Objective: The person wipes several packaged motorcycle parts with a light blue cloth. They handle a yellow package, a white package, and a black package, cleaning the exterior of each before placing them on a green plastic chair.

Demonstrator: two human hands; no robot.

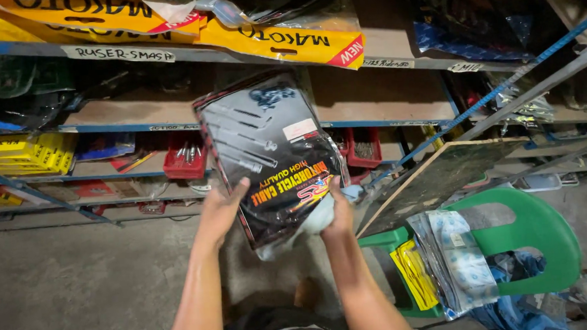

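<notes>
Before the blue-edged shelves (372, 123), the person is holding up a flat black packet (272, 153) of cable in both hands, its printed face turned toward the camera. As a judgement, the packet is already off its resting place and in hand, and setting it down anywhere is not yet done. Left hand (223, 210) is gripping the packet's lower left edge, thumb lying on the front; right hand (337, 213) is clasping the lower right corner, with a pale cloth (314, 221) bunched against it. Beside them, a green plastic chair (542, 228) is carrying more flat packets (448, 257).
</notes>
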